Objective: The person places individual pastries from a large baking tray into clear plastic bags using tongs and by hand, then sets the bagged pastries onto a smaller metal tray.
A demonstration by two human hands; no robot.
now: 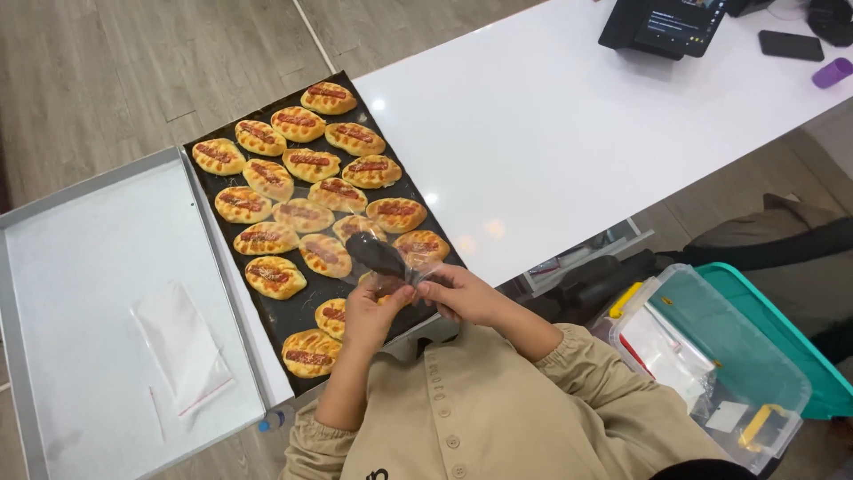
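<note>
Head view, looking down. At lower centre of the frame the left hand (371,316) and the right hand (462,295) meet over the near edge of a dark baking tray (293,316). Both grips are closed, fingers pinched on a clear plastic bag (391,267) held between them; a dark object shows through the bag, and its kind cannot be told. The bag sits just above the tray, at centre frame. The tray carries rows of oval golden buns (267,178) with red strips on top, running from upper centre to lower centre. Left of it lies a shallow metal tray (53,267) holding a flat empty clear bag (182,342). Both trays rest on a white table (551,133). At lower right stands a teal-lidded plastic box (755,356); at upper right, a dark screen device (662,27).
</note>
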